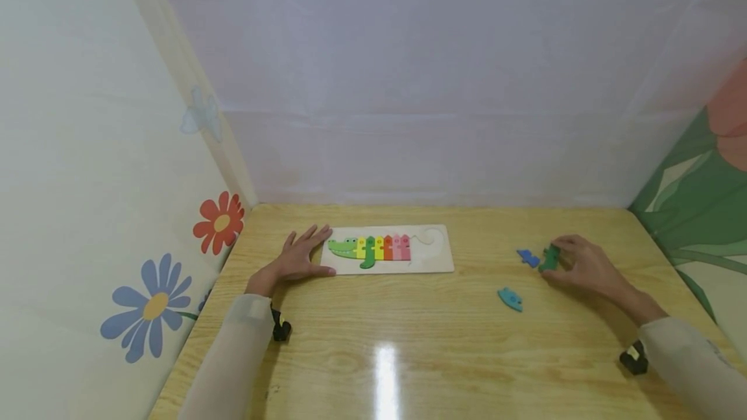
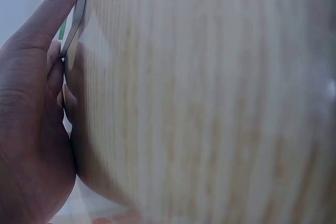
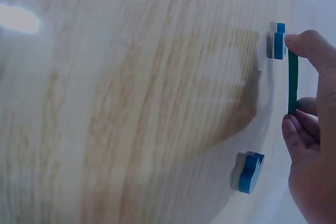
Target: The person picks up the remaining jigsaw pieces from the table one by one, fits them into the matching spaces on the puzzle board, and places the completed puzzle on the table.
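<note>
My left hand (image 1: 296,256) lies with spread fingers at the left end of a pale wooden puzzle board (image 1: 434,261), thumb and fingers touching its edge. A crocodile puzzle (image 1: 367,248) of a green head, a green leg piece and yellow, orange and pink body pieces sits in it. To the right, my right hand (image 1: 586,268) pinches a dark green puzzle piece (image 3: 293,82) on edge between thumb and fingers. Just left of it lies a dark blue piece (image 1: 528,258). Nearer me rests a light blue piece (image 1: 510,299).
The wooden table (image 1: 350,323) meets a pale cloth wall (image 1: 408,115) at the back. Flower-patterned panels border the left and right sides. A bright reflection shows on the front of the tabletop. Each wrist carries a small black device (image 1: 633,358).
</note>
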The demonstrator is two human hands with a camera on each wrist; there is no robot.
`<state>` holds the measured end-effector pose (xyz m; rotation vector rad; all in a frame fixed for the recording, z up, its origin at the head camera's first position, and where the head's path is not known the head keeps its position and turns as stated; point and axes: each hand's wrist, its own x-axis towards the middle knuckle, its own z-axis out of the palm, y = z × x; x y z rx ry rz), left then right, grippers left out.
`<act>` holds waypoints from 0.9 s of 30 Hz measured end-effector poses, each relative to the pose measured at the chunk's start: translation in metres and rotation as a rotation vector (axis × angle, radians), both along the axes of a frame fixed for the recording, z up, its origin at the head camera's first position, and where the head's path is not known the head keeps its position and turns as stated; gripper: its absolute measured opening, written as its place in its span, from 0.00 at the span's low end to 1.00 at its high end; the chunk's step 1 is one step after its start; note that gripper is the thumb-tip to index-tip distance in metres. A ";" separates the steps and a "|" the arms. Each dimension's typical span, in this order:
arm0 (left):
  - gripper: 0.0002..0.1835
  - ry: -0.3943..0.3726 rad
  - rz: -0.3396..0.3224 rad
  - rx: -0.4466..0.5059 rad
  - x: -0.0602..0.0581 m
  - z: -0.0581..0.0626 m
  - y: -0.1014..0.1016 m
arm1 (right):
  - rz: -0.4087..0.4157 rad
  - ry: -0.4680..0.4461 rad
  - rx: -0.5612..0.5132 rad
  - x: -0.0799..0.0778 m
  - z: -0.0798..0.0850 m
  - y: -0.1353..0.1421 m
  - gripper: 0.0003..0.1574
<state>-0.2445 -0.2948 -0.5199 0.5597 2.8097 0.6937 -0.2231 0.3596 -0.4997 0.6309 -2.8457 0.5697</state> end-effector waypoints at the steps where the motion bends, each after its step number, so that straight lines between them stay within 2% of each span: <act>1: 0.59 0.003 -0.001 0.002 0.000 0.000 0.000 | 0.005 0.009 0.001 0.000 0.001 -0.001 0.47; 6: 0.59 0.014 -0.001 0.010 0.001 0.001 0.000 | 0.031 0.045 0.001 0.000 0.003 -0.006 0.47; 13: 0.59 0.022 -0.001 0.008 0.001 -0.001 -0.002 | 0.029 0.044 0.003 -0.001 0.006 -0.013 0.48; 27: 0.58 0.009 -0.007 0.016 0.000 0.000 -0.001 | 0.104 0.104 -0.036 -0.006 0.012 -0.028 0.46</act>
